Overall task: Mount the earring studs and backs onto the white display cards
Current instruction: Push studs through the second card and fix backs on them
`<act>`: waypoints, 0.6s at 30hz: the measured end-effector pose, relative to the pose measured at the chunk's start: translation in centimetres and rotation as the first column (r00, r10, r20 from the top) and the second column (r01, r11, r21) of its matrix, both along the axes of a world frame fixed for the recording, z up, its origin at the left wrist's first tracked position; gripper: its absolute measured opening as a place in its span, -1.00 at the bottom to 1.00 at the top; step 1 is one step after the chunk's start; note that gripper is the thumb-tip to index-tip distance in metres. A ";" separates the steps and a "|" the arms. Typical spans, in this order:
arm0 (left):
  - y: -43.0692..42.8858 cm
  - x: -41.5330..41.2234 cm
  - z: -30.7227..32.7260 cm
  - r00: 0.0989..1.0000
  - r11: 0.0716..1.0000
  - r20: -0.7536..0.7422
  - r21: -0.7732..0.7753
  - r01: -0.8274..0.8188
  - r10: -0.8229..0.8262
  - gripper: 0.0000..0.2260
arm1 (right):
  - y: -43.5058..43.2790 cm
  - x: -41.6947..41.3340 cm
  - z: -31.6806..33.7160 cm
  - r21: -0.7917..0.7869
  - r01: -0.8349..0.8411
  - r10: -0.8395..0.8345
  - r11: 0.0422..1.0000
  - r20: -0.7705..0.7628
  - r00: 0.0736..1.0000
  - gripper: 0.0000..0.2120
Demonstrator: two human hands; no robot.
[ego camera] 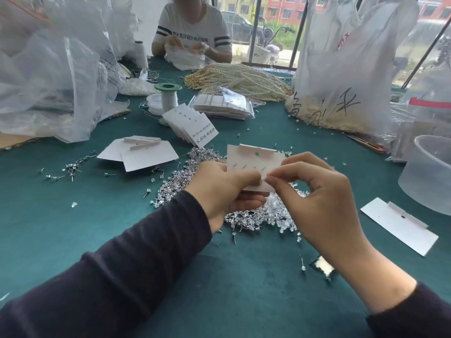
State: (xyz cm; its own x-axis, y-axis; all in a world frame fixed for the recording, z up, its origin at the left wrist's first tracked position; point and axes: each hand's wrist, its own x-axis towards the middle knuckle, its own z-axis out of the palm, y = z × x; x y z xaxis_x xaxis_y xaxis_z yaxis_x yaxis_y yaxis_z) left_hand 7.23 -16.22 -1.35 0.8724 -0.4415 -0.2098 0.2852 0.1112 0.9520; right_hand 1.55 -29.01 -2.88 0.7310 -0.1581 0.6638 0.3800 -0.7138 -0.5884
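Card [253,158] held above the stud pile [185,181], centre of bench [122,215]. Left hand [227,189] grips card's lower left edge, fingers closed on it. Right hand [314,191] at card's 5 o'clock corner: thumb and forefinger pinched narrow on something tiny, probably a back; too small to tell. Several posts show through the card.

Judgement: fitting a back. Support the card behind the post, push straight along it, avoid bending the card. Finished cards [192,126] at 11 o'clock; blank card [400,225] at 3 o'clock.
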 end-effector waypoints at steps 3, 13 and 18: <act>-0.1 -0.1 -0.1 1.000 1.000 0.009 -0.004 0.007 -0.007 -0.89 | 0.0 0.1 -0.2 0.034 -0.016 0.016 0.999 -0.005 1.000 -0.92; -0.1 0.0 -0.1 0.999 0.999 0.004 0.002 0.038 -0.038 -0.86 | 0.3 0.1 -0.4 0.013 -0.001 0.002 1.000 -0.034 0.999 -0.94; 0.0 0.2 -0.1 0.999 0.999 -0.017 0.005 0.039 -0.039 -0.87 | 0.4 0.0 -0.4 -0.073 0.044 -0.041 0.996 0.038 0.998 -0.92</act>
